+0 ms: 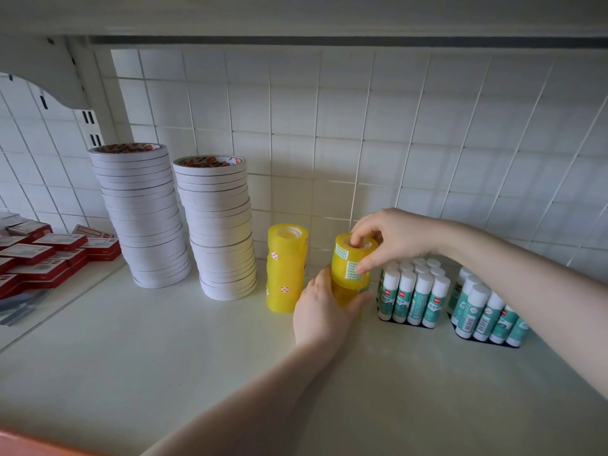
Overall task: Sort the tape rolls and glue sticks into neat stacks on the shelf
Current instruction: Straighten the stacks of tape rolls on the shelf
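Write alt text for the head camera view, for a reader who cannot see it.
Two bare hands handle a yellow tape stack on a white shelf: the left hand grips its base, the right hand holds the top roll. To its left stand another yellow stack and two tall white tape stacks; glue sticks stand right.

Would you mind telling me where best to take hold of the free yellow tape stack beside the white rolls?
Probably round the middle of the yellow tape stack, coming from the front: it stands upright, its round sides are bare, and the white rolls crowd its left, so a front wrap has room.
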